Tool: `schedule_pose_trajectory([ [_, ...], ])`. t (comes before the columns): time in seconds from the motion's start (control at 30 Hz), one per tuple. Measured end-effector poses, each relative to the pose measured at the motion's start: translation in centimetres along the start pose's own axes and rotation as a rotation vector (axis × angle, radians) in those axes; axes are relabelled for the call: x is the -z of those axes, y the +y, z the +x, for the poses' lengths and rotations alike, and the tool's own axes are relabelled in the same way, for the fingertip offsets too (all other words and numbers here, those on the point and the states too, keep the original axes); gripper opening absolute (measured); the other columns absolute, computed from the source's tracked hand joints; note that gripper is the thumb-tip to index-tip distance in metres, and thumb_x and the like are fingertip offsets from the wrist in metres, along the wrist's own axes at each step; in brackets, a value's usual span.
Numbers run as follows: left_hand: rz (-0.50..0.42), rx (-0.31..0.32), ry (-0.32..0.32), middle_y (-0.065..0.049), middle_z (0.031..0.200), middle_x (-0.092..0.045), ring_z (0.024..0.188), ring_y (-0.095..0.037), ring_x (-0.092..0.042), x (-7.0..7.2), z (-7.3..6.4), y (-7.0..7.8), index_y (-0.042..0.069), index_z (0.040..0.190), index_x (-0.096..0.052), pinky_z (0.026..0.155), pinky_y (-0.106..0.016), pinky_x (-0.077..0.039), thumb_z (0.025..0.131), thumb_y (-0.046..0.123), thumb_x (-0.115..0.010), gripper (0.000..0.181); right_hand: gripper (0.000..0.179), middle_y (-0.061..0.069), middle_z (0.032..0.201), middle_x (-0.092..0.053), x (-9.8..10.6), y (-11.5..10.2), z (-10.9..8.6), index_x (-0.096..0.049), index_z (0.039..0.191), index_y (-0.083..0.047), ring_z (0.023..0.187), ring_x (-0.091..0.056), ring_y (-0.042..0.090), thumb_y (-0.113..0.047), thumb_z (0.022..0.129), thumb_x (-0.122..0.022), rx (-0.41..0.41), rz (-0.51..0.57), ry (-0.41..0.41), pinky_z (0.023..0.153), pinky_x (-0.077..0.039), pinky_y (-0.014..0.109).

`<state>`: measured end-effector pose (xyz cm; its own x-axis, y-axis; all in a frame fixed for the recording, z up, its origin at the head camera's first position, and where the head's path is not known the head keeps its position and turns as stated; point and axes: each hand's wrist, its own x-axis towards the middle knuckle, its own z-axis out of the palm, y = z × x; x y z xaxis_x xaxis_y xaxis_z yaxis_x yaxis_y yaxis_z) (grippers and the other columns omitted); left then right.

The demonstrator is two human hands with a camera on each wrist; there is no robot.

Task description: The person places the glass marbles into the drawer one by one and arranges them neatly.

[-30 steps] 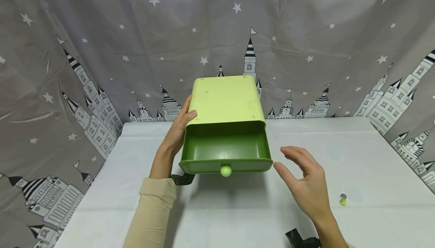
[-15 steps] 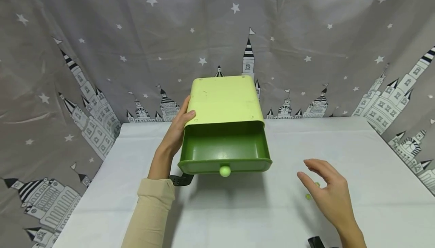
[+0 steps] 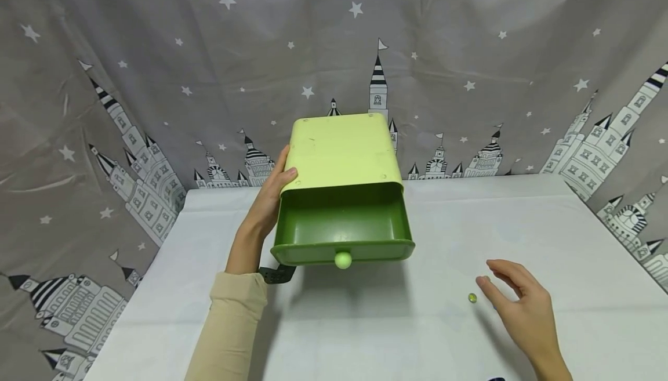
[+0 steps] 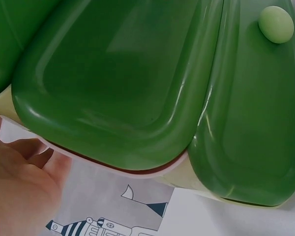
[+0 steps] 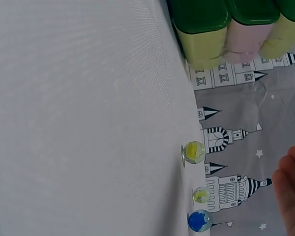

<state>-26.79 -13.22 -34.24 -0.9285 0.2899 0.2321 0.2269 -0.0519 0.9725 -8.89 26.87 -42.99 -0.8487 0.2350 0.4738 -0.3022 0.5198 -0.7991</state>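
A small drawer cabinet (image 3: 344,149) with a pale yellow-green top stands mid-table. Its dark green top drawer (image 3: 341,224) is pulled out, with a round light green knob (image 3: 342,260). My left hand (image 3: 266,201) rests against the cabinet's left side, thumb over the top edge. My right hand (image 3: 527,311) hovers low over the table at right, thumb and fingers apart with nothing between them. A yellow-green marble (image 3: 472,298) lies just left of its fingertips. The right wrist view shows a yellow marble (image 5: 193,152), a smaller yellow-green marble (image 5: 201,195) and a blue marble (image 5: 200,221).
A white cloth (image 3: 365,334) covers the table. Behind it hangs a grey curtain (image 3: 334,33) printed with stars and castles. Lower green drawer fronts (image 4: 113,88) and a pink section (image 5: 246,42) belong to the cabinet.
My right hand has moved away from the drawer, to the right and toward me, down to the marbles. My left hand, the cabinet and the pulled-out drawer stay as they were.
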Motion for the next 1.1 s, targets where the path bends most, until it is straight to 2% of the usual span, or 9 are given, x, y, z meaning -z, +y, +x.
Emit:
schedule_pose_trajectory([
  [0.27,-0.004,0.002,0.002,0.011,0.163,-0.001,0.145,-0.003,-0.001,-0.1,0.0,0.0,0.029,0.160,-0.005,0.117,-0.040,-0.006,0.099,0.036,-0.046,0.074,0.035,0.011,0.112,-0.064,-0.2,0.6,0.0,-0.069,0.110,0.005,0.103,-0.057,-0.001,0.009,0.077,-0.079,0.034,-0.022,-0.029,0.090,-0.042,0.010],
  [0.43,-0.004,0.003,0.010,0.011,0.163,-0.001,0.145,-0.004,-0.002,0.0,0.0,0.0,0.027,0.161,-0.004,0.117,-0.039,-0.005,0.098,0.036,-0.046,0.075,0.030,0.011,0.112,-0.065,-0.3,1.1,-0.1,-0.071,0.109,0.002,0.101,-0.055,-0.005,-0.001,0.080,-0.080,0.027,-0.104,-0.082,0.088,-0.039,0.007],
  [0.6,-0.001,-0.001,0.009,0.011,0.163,-0.001,0.145,-0.004,-0.002,0.0,0.0,0.0,0.028,0.160,-0.005,0.117,-0.039,-0.005,0.098,0.036,-0.046,0.075,0.023,0.006,0.108,-0.068,-0.4,1.6,-0.3,-0.074,0.100,-0.001,0.098,-0.051,-0.010,-0.006,0.079,-0.082,0.029,-0.203,-0.127,0.082,-0.038,0.006],
  [0.7,0.000,-0.002,0.006,0.011,0.163,-0.001,0.145,-0.003,-0.001,-0.1,0.0,0.0,0.028,0.160,-0.005,0.117,-0.039,-0.005,0.098,0.036,-0.046,0.075,0.021,0.005,0.106,-0.069,-0.4,1.8,-0.2,-0.076,0.097,-0.003,0.100,-0.056,-0.002,-0.008,0.078,-0.083,0.037,-0.248,-0.150,0.079,-0.039,0.005],
  [0.83,-0.003,-0.006,0.005,0.010,0.163,0.000,0.146,-0.004,-0.001,-0.1,0.1,0.0,0.028,0.160,-0.005,0.117,-0.039,-0.004,0.099,0.035,-0.045,0.074,0.020,0.006,0.105,-0.069,-0.3,2.2,-0.1,-0.076,0.095,-0.002,0.099,-0.063,0.024,-0.009,0.077,-0.084,0.043,-0.280,-0.189,0.078,-0.040,0.006],
  [0.93,-0.003,-0.007,0.006,0.010,0.163,0.000,0.146,-0.005,-0.001,-0.1,0.1,0.0,0.029,0.160,-0.005,0.117,-0.041,-0.005,0.099,0.034,-0.045,0.073,0.021,0.007,0.104,-0.069,-0.4,2.4,-0.1,-0.076,0.093,-0.001,0.097,-0.065,0.033,-0.007,0.075,-0.084,0.055,-0.300,-0.212,0.079,-0.045,0.012],
  [1.03,0.003,-0.002,0.010,0.010,0.163,-0.001,0.145,-0.005,-0.001,0.0,0.0,0.0,0.029,0.160,-0.005,0.117,-0.042,-0.006,0.099,0.035,-0.045,0.073,0.021,0.009,0.102,-0.069,-0.4,2.6,-0.1,-0.075,0.090,0.002,0.095,-0.065,0.036,-0.004,0.073,-0.085,0.072,-0.322,-0.227,0.080,-0.054,0.032],
  [1.1,0.007,0.007,0.014,0.011,0.163,-0.001,0.145,-0.005,-0.001,0.0,-0.1,0.0,0.028,0.161,-0.005,0.117,-0.042,-0.006,0.099,0.035,-0.045,0.074,0.020,0.011,0.102,-0.069,-0.4,2.6,-0.1,-0.075,0.089,0.003,0.096,-0.065,0.038,-0.004,0.073,-0.085,0.071,-0.336,-0.240,0.080,-0.054,0.045],
])
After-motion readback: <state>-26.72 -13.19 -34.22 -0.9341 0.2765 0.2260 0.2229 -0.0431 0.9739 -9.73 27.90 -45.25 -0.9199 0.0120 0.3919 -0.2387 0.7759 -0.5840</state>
